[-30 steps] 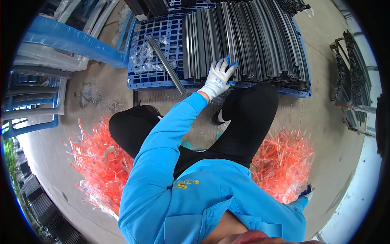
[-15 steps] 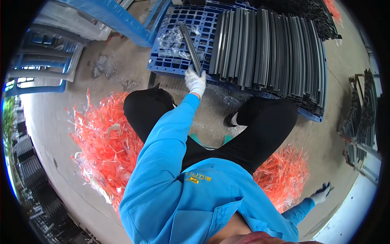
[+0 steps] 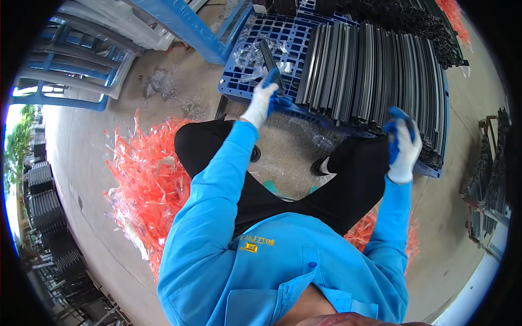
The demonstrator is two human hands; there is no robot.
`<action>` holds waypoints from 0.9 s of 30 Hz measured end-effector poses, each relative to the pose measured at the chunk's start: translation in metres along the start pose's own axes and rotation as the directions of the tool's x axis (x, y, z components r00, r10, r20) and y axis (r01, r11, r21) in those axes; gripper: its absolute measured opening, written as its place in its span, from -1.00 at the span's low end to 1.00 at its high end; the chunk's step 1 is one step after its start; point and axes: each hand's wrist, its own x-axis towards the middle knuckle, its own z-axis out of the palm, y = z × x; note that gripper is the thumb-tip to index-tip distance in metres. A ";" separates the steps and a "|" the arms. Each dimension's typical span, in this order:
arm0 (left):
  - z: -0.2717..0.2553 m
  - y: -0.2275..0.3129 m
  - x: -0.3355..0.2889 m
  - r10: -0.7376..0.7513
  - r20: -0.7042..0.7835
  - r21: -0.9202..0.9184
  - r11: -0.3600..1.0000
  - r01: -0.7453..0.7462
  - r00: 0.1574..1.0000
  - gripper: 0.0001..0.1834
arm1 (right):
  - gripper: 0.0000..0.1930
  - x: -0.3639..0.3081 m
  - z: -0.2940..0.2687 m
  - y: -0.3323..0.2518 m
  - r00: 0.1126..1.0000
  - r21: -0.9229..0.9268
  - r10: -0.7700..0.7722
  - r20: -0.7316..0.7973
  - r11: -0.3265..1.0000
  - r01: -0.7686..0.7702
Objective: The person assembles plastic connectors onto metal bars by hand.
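My left hand [image 3: 260, 104], in a white glove with a blue palm, is over the front edge of a blue plastic pallet [image 3: 235, 89]. Its fingers and thumb are spread around the near end of a single dark strip [image 3: 269, 58], not closed on it. That strip lies on the pallet at a slant. My right hand [image 3: 403, 142], gloved alike and somewhat blurred, hovers over my right knee with fingers apart and nothing in it. Just beyond it, a row of long dark strips [image 3: 370, 76] stands packed side by side on the pallet.
Crumpled clear plastic film [image 3: 247, 57] lies on the pallet. Heaps of red plastic film [image 3: 149, 185] flank my legs. Blue-wrapped frames [image 3: 182, 24] stand at the far left, a metal rack [image 3: 484, 179] at the right. More black bundled profiles [image 3: 429, 27] lie behind the row.
My left hand has opened from its grip on the single strip. My right hand has come forward from low at the right side to over my right knee. The view has shifted a little.
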 end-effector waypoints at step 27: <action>-0.043 0.091 -0.063 0.658 -0.075 0.752 0.531 -0.391 0.749 -0.51 | -0.62 -0.058 0.236 0.053 0.844 0.256 -0.229 0.484 0.960 0.113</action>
